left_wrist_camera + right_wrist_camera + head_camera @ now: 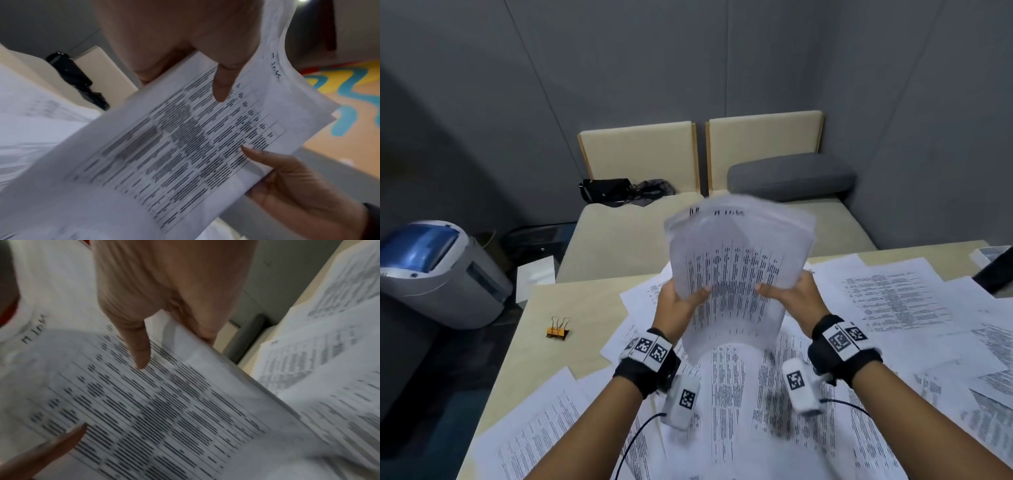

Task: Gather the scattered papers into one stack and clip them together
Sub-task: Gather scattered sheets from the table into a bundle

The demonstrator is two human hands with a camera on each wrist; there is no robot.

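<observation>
Nearest me, loose printed sheets (726, 421) lie overlapped across the pale table (541, 301), spilling out to its right side, and my two forearms reach over them with tagged black wrist straps. Just beyond the straps I have a stack of papers (736, 274) lifted off the table and tilted up toward me, its upper edge fanned and blurred. My left hand (678, 301) grips the stack's left edge, thumb laid across the printed face and the other fingers hidden behind the sheets; my right hand (791, 298) grips the right edge the same way, thumb on the front. The left wrist view shows the thumb (223, 84) pressed flat on the rows of text with the stack pinched under it, and the right wrist view shows that thumb (137, 347) doing the same on its side. To the left of the hands, well apart from the stack, an orange binder clip (558, 329) sits alone on bare table, its wire handles up. Past the table edge stands a grey bin with a blue lid (431, 270) on the floor at left; I cannot tell what is inside it. Farther back is a beige bench (619, 236) carrying a black bag (606, 192) and a grey cushion (791, 176), against a grey wall.
</observation>
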